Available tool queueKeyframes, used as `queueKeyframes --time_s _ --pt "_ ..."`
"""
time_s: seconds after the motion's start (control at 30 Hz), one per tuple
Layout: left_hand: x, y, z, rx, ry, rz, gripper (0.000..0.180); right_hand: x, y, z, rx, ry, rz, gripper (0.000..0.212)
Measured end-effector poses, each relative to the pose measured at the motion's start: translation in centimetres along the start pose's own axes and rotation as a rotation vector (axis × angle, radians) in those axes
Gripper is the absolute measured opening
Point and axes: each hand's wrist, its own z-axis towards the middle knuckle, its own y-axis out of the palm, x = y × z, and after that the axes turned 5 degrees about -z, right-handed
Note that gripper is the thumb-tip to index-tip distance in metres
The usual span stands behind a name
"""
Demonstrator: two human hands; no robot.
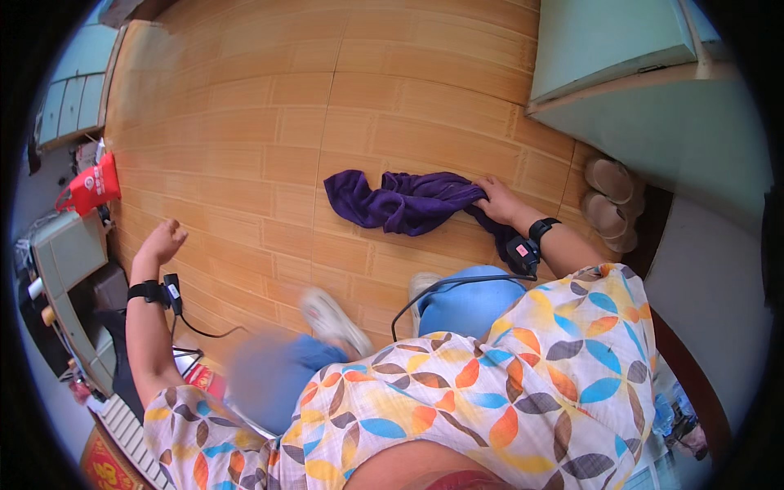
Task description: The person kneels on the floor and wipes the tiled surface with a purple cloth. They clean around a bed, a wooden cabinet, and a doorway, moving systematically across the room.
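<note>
A dark purple cloth (408, 202), bunched and twisted lengthwise, stretches across the wood-patterned floor in front of me. My right hand (498, 202) grips its right end, and a tail of the cloth hangs past the fingers toward my knee. Off to the left, my left hand (165, 241) is raised with curled fingers, apart from the cloth and holding nothing that I can see. Each wrist wears a black strap with a small cabled device.
Slippers (611, 200) sit at the right beside a pale green cabinet (637, 122). A red bag (91, 186) and low cabinets (72, 251) line the left side. My shoes (333, 320) stand on the tiled floor (245, 122).
</note>
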Motion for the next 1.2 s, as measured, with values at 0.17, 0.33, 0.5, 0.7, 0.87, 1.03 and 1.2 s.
queueKeyframes --time_s 0.17,0.33,0.5,0.7,0.87,1.03,1.2 --pt "4.3 10.0 2.3 -0.151 -0.006 -0.345 0.052 -1.2 -4.0 -2.7 -0.129 0.101 -0.019 0.040" --pt "9.9 19.9 5.0 -0.017 0.208 -0.359 0.057 -4.1 -8.7 -5.5 -0.381 0.222 0.317 0.031" --pt "10.5 24.9 8.5 0.237 0.318 -0.376 0.065 -6.1 -15.2 -10.2 -0.215 0.282 0.678 0.036" --pt "8.4 27.9 12.3 0.496 0.313 -0.233 0.073 -2.8 -13.3 -14.8 0.380 0.419 0.788 0.053" --pt "8.6 30.0 13.2 0.796 0.310 -0.200 0.074 0.7 -6.5 -3.6 0.685 0.756 0.340 0.116" --pt "9.9 28.7 11.6 0.782 0.260 -0.246 0.077 -3.1 -3.6 6.9 0.714 1.011 -0.205 0.133" --pt "10.8 27.5 10.9 0.766 0.252 -0.294 0.078 -13.4 -1.4 17.5 0.724 0.471 -0.437 0.115"
